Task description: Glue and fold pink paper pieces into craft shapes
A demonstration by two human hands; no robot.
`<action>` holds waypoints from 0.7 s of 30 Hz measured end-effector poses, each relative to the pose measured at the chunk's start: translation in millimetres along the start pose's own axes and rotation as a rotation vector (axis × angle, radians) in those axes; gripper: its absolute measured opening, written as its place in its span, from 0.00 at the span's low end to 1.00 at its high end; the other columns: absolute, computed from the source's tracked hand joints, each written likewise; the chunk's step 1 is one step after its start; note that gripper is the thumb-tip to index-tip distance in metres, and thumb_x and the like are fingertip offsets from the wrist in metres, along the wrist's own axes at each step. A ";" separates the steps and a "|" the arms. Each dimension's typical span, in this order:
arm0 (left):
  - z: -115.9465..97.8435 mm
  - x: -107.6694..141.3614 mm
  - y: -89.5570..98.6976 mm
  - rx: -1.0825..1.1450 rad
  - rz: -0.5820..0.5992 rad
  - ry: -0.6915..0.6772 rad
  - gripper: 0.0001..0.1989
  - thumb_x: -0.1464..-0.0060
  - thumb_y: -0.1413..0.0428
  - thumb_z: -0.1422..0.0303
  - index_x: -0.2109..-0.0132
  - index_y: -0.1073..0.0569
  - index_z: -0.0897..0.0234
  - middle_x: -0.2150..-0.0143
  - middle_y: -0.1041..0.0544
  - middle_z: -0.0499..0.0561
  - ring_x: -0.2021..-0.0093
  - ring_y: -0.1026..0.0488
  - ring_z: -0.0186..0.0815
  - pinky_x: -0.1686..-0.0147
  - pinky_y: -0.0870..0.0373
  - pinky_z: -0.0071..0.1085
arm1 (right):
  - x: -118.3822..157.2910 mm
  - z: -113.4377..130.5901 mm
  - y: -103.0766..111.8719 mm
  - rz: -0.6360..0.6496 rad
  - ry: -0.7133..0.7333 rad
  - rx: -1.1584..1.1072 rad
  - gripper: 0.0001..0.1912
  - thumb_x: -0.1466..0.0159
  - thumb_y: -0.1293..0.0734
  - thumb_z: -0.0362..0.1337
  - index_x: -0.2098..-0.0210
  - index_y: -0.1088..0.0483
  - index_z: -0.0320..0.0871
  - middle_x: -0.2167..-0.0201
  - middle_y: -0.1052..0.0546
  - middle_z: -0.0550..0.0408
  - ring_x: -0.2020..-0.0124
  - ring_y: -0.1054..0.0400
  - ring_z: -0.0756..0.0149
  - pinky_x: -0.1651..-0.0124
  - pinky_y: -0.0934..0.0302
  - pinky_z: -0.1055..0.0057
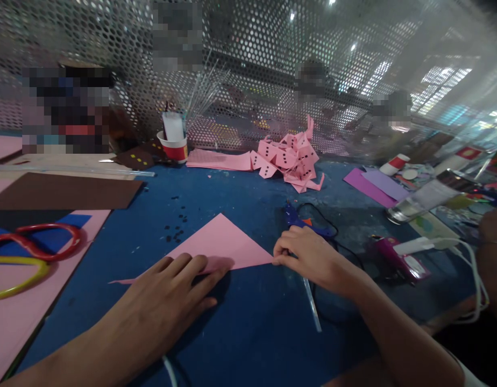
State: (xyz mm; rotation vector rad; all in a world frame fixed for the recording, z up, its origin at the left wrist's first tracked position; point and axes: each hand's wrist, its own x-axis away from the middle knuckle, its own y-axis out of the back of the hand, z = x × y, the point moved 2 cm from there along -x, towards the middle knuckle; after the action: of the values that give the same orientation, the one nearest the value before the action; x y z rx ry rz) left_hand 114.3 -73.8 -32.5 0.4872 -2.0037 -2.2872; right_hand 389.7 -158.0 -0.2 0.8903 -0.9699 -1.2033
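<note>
A pink sheet of paper (222, 236), folded into a triangle, lies on the blue table with its peak pointing away from me. My left hand (163, 301) rests on its near left part, fingers stretched out flat over the folded edge. The triangle's right corner is pinched between the thumb and fingers of my right hand (313, 258). Just behind that hand lies a blue glue gun (291, 215), partly covered by it. A clear glue stick (313, 309) sticks out on the near side. Small black paper squares (176, 231) are scattered left of the triangle.
Red-handled scissors (50, 242) and yellow handles lie at left on pink paper, near a brown sheet (66, 191). Folded pink paper figures (289, 158) and a red-white cup (174, 146) stand at the back. A phone (404, 258), cable and tumbler (428, 196) are at right, beside another person's arm.
</note>
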 end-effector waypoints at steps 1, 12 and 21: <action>-0.2 -0.2 0.2 -0.002 -0.003 -0.003 0.28 0.40 0.37 0.66 0.34 0.31 0.54 0.53 0.24 0.53 0.57 0.29 0.45 0.57 0.33 0.42 | 0.1 0.5 0.1 -0.001 -0.009 0.002 0.08 0.31 0.29 0.40 0.67 0.24 0.46 0.65 0.21 0.58 0.59 0.34 0.63 0.54 0.46 0.64; -0.5 1.2 0.8 0.003 0.024 -0.013 0.25 0.37 0.40 0.66 0.35 0.31 0.55 0.52 0.24 0.55 0.56 0.28 0.47 0.57 0.31 0.44 | 3.0 -1.5 0.7 0.024 0.005 -0.014 0.07 0.30 0.31 0.38 0.66 0.25 0.46 0.64 0.21 0.58 0.58 0.33 0.62 0.52 0.45 0.63; -0.6 -0.1 1.4 0.012 0.031 -0.015 0.27 0.37 0.40 0.68 0.33 0.33 0.56 0.53 0.24 0.56 0.57 0.27 0.47 0.57 0.30 0.46 | 4.8 -5.4 0.9 0.026 0.026 -0.019 0.04 0.30 0.31 0.35 0.64 0.26 0.47 0.64 0.21 0.59 0.59 0.33 0.63 0.52 0.46 0.64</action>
State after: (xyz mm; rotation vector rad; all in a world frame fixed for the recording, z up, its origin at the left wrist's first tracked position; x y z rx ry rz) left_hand 114.3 -74.5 -31.2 0.4376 -2.0181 -2.2694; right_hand 395.5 -162.4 -0.7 0.8740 -0.9452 -1.1740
